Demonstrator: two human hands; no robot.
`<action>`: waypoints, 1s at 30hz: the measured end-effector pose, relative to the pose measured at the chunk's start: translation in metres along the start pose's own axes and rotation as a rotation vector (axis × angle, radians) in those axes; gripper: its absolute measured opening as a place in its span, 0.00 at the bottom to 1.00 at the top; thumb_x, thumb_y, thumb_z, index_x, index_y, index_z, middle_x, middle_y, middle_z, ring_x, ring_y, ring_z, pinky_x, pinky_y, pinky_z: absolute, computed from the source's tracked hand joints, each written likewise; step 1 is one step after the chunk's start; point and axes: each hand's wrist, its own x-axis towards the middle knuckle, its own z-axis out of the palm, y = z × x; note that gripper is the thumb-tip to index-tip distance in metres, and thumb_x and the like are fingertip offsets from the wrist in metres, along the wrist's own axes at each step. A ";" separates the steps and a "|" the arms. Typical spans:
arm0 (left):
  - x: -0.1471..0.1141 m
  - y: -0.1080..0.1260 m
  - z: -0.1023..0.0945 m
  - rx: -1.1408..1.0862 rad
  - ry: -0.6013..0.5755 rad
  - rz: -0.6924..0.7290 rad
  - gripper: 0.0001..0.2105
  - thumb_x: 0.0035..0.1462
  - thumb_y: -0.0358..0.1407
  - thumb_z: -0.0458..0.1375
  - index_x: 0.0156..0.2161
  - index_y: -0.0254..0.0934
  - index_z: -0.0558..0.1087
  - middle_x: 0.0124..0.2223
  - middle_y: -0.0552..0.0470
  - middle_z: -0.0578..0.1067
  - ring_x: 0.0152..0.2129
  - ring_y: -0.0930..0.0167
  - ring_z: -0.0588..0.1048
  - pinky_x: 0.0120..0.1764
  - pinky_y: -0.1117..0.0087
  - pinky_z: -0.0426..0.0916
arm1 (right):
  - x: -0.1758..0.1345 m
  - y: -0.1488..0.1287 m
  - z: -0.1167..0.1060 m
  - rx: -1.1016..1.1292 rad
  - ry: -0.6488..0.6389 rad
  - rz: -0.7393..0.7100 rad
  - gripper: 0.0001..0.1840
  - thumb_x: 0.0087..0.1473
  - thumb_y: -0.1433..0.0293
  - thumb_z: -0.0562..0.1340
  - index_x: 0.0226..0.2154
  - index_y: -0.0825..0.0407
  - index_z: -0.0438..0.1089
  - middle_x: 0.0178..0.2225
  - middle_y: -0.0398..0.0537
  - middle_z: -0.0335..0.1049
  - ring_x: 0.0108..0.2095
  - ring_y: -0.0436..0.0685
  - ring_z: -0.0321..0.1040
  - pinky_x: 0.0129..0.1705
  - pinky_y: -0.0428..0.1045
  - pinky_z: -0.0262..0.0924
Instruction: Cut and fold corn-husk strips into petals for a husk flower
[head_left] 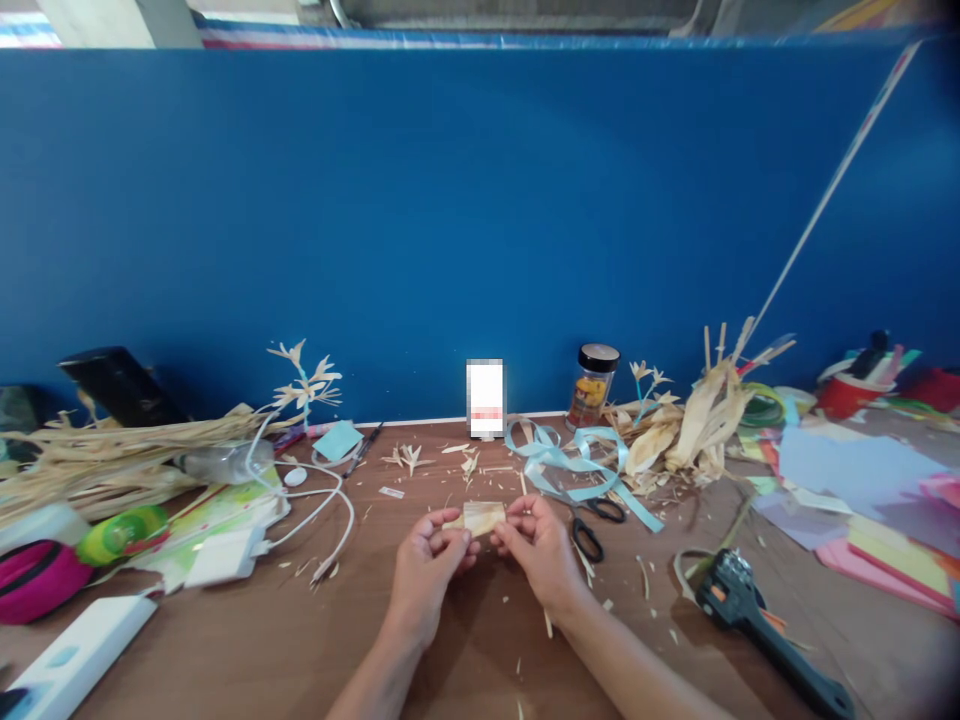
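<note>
Between both hands, just above the brown table, a short pale piece of dried corn husk (484, 517) is stretched out flat. My left hand (431, 560) pinches its left end between thumb and fingers. At the right end, my right hand (538, 548) grips it the same way. Black-handled scissors (589, 538) lie close beyond my right hand, their blades partly under a curled light-blue ribbon (577, 465). Small husk cut-outs (409, 458) and scraps are scattered on the table ahead of my hands.
Husk flowers (306, 385) stand at the back left, near a husk bundle (127, 450) and white cable. A jar (592, 385) and husk pile (697, 425) are back right. Rightward lie a black-handled tool (772, 630) and coloured paper (855, 460). A power strip (82, 660) sits front left.
</note>
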 end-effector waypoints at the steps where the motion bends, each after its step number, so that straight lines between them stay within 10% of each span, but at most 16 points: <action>1: 0.000 0.000 0.000 0.002 0.001 -0.001 0.19 0.41 0.36 0.62 0.40 0.33 0.64 0.25 0.52 0.75 0.24 0.72 0.75 0.29 0.74 0.70 | 0.000 0.000 0.000 0.001 0.005 -0.004 0.15 0.43 0.63 0.63 0.30 0.50 0.56 0.21 0.39 0.68 0.23 0.51 0.69 0.27 0.46 0.63; 30: 0.000 -0.003 0.002 -0.055 -0.015 -0.048 0.20 0.38 0.34 0.64 0.39 0.33 0.65 0.24 0.52 0.76 0.23 0.72 0.75 0.28 0.75 0.70 | -0.003 -0.007 0.002 -0.021 -0.040 0.023 0.19 0.42 0.66 0.63 0.36 0.51 0.56 0.23 0.40 0.71 0.25 0.52 0.70 0.28 0.46 0.63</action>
